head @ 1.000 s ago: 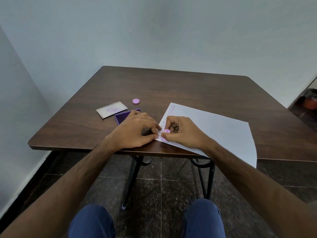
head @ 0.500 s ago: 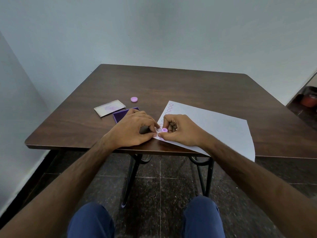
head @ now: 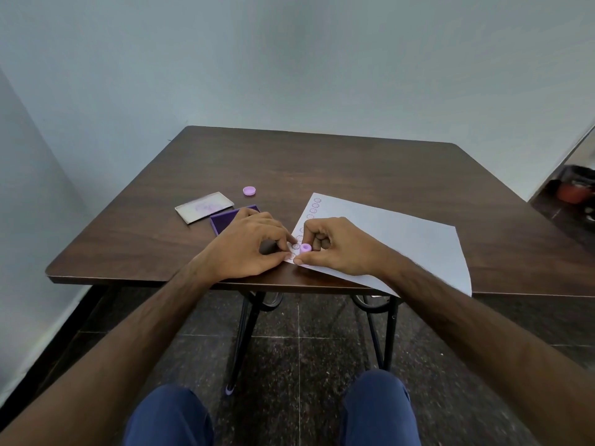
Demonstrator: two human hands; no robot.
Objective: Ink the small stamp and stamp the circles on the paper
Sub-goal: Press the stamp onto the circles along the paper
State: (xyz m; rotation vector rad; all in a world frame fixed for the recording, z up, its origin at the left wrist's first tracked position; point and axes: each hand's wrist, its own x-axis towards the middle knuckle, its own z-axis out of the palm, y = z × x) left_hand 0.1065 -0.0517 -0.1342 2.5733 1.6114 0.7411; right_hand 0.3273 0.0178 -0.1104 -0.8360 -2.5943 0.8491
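A white paper (head: 402,239) lies slanted on the dark wooden table (head: 322,162), with a column of small printed circles (head: 314,207) along its left edge. My right hand (head: 341,246) pinches a small purple stamp (head: 305,248) and holds it on the paper near the lower end of that column. My left hand (head: 244,249) rests beside it, fingertips pressing the paper's left edge, fingers curled with nothing held. A purple ink pad (head: 225,218) lies open just behind my left hand, partly hidden by it.
A clear ink-pad lid (head: 204,207) with purple smears lies left of the pad. A small purple cap (head: 249,190) sits behind it. The paper's near corner overhangs the table's front edge. Walls close in at left and behind; my knees are below.
The stamp has shifted slightly along the column of circles under my right hand. My left hand stays on the paper's edge. The camera view has tilted a little.
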